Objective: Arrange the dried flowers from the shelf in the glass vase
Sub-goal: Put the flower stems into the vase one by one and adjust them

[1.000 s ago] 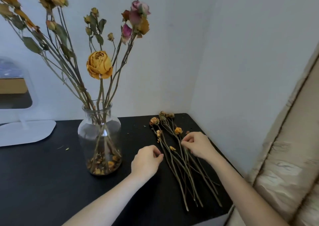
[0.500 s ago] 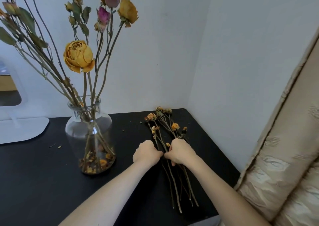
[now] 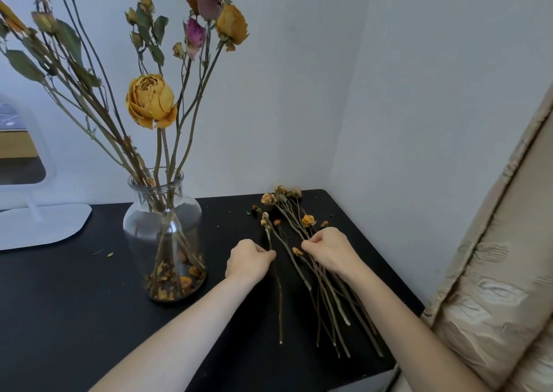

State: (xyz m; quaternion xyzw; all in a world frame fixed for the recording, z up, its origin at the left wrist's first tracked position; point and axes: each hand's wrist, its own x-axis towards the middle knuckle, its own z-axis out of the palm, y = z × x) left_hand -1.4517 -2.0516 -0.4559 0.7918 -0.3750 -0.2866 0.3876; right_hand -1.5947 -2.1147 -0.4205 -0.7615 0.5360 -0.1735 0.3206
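A clear glass vase [image 3: 163, 233] stands on the black shelf top [image 3: 74, 317] and holds several tall dried flowers, among them a big yellow rose [image 3: 150, 101]. To its right a bundle of loose dried stems [image 3: 326, 296] with small orange buds lies flat on the shelf. My left hand [image 3: 248, 260] pinches one thin stem [image 3: 279, 311] that lies apart on the bundle's left side. My right hand [image 3: 327, 249] rests on the bundle with its fingers closed on the stems.
A white stand with a mirror [image 3: 36, 221] sits at the back left. White walls meet in a corner behind the bundle. A beige quilted cushion [image 3: 493, 287] rises beyond the shelf's right edge. Dry petal crumbs [image 3: 109, 254] dot the black surface.
My hands came together over the bundle, then moved apart. One thin stem now lies separate to the left, held by my left hand. The view has shifted slightly.
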